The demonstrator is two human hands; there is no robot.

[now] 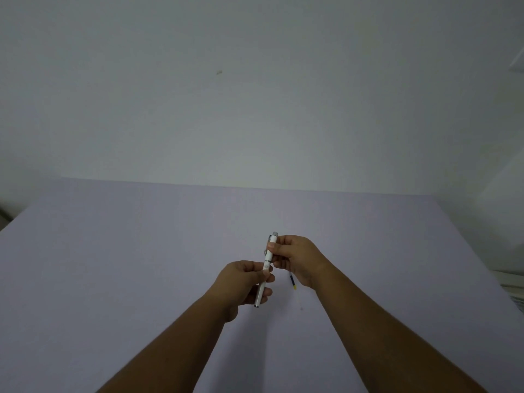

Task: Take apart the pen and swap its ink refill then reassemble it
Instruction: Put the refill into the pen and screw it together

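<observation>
A white pen (268, 258) with a silver clip and a grey end cap is held nearly upright above the table. My left hand (243, 282) grips its lower barrel. My right hand (297, 258) pinches its upper part near the clip. A thin ink refill (292, 282) with a blue and yellow end lies on the table, partly hidden behind my right hand.
The lilac table (141, 265) spreads wide on all sides of my hands. A plain white wall (255, 95) rises behind its far edge. A white object shows at the right edge of the view (513, 293).
</observation>
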